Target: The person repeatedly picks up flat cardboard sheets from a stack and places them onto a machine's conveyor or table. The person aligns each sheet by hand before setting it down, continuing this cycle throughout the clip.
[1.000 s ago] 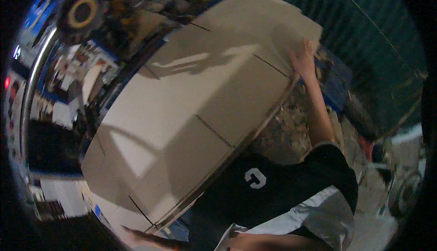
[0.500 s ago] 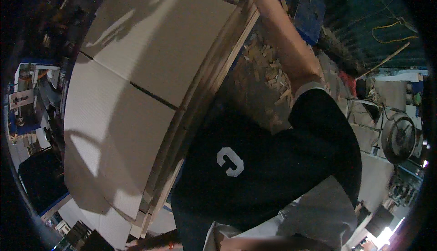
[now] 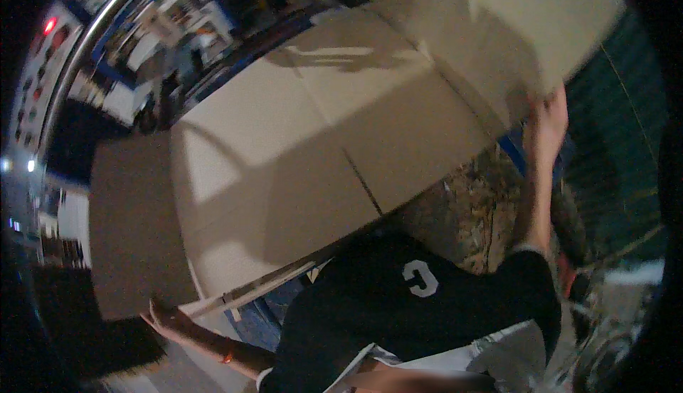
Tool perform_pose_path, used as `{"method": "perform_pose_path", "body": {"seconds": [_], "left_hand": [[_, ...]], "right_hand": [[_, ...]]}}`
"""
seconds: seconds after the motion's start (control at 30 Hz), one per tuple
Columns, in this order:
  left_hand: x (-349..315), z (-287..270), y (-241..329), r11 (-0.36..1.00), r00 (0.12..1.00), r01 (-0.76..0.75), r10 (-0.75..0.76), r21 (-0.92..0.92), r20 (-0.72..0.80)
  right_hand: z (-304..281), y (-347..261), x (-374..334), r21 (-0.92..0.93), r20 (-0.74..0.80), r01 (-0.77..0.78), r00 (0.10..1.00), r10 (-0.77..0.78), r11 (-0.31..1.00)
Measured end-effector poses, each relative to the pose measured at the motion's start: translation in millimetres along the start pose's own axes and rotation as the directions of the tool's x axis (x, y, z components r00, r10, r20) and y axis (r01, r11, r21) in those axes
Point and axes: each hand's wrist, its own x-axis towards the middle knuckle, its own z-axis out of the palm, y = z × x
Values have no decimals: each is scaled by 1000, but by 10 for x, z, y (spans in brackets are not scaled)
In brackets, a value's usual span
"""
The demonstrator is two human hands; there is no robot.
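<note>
The cardboard spreads slantwise in front of the person, a broad, pale tan sheet with a matte face and plain panels. What bears it is mostly hidden; only a pale strip shows along the near edge, with something blue below. Straight creases divide the sheet, and a dark narrow slot runs into the middle panel from the near edge. A large shadow covers much of the near side, while the panel beyond it is brightly lit, with finger-like shadows close to the far edge. At the left end a squarish flap bends away from the middle along a crease and looks darker brown; at the right end a larger, lighter flap tilts up. The left hand touches the near corner of the left-end flap, fingers partly extended; whether it grips, I cannot tell. The right hand, fingers curled, grasps the near edge of the right-end flap. Blurred brown scraps lie beyond the near edge, toward the right.
</note>
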Motion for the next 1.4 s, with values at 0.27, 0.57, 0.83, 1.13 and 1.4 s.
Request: {"method": "perform_pose_path", "body": {"seconds": [0.27,0.57,0.83,1.13,1.4], "left_hand": [[-996,1194,850,935,735,-330,168,130,657],[-1027,1662,1179,662,291,-734,109,148,951],[-619,2091,946,670,358,-729,198,140,913],[131,3299,215,620,468,-770,386,152,795],[209,2957,363,717,532,-687,383,120,755]], "right_hand": [[465,-364,-992,126,686,640,496,-533,758],[625,-275,-776,221,858,701,191,-476,678],[1442,153,-140,152,902,694,194,-386,704],[2728,243,442,-89,928,703,316,-197,705],[2428,-12,310,-187,830,532,534,-157,826]]}}
